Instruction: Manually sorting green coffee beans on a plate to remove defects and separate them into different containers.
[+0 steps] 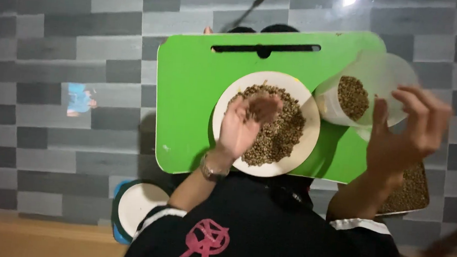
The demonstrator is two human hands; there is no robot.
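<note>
A round cream plate (pixel 297 150) sat near the middle of a bright green lap table (pixel 188 87), heaped with small brown-green beans (pixel 282 133) that covered most of its centre and left a pale rim showing. The left hand (pixel 242 125) hovered over the beans, fingers curled loosely as if cupping a few; motion blur hid whether it truly held any. A wristwatch (pixel 213 170) circled that wrist. To the right, the right hand (pixel 407 134) was wrapped around a clear plastic container (pixel 373 85), tilted on its side toward the plate, with more of the same beans visible inside. Beneath that forearm lay a tray (pixel 413 192) of beans. A white lidded tub (pixel 138 205) rested on the grey tiled floor (pixel 56 39) at lower left.
</note>
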